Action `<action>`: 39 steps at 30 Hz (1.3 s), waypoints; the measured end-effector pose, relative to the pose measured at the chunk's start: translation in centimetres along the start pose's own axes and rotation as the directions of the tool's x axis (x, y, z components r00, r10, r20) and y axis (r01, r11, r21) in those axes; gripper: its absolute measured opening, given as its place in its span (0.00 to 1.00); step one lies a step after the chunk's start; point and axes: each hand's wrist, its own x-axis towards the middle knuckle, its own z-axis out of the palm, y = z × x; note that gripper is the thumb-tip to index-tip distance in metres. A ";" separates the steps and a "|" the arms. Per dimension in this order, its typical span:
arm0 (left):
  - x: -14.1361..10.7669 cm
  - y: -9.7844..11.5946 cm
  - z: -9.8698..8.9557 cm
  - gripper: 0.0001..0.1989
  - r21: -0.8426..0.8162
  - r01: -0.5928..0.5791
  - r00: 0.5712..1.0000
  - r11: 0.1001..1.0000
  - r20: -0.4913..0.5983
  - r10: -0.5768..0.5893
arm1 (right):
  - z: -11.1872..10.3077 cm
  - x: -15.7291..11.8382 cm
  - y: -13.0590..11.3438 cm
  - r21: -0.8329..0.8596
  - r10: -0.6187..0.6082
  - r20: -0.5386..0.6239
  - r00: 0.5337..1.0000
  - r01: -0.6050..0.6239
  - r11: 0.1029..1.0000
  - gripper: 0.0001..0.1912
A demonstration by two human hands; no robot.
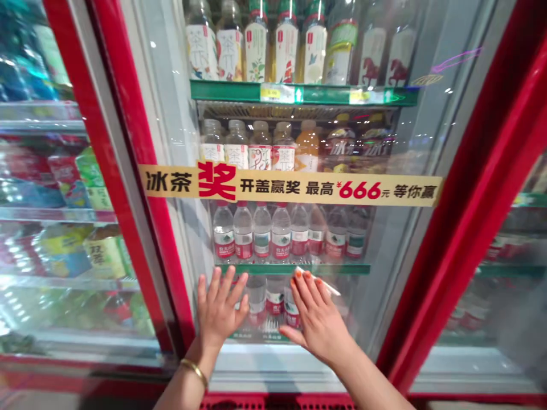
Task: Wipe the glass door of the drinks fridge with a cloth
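The left hand (220, 310) has fingers apart at the transparent, red-framed glass door (256, 367), perhaps for support. The right hand (318, 319), fingers together and thumb apart, covers a thin white cloth or tissue (330, 287) there, probably so it does not slip.

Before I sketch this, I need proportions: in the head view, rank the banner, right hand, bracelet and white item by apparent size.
Largest first:
Banner
Right hand
Bracelet and white item: too close to rank; the item is partly hidden.
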 end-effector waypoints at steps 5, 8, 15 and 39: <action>-0.1 0.0 0.1 0.37 0.011 0.012 1.000 1.000 0.016 -0.012 | -0.9 1.0 3.5 0.012 0.422 -0.068 0.904 -0.422 0.906 0.50; -0.3 -0.3 0.2 0.38 0.025 -0.006 1.000 1.000 -0.006 0.006 | -0.5 4.2 2.5 0.037 0.299 -0.085 0.951 -0.297 0.954 0.55; -0.5 -0.5 0.0 0.41 0.057 0.002 1.000 0.998 -0.028 -0.001 | -0.6 4.1 1.5 0.009 -0.140 -0.054 0.989 0.141 0.990 0.49; -2.9 -0.4 1.3 0.44 -0.035 0.262 0.954 0.964 -0.140 -0.265 | 0.3 10.1 -3.4 0.146 -0.359 -0.064 0.931 0.365 0.919 0.38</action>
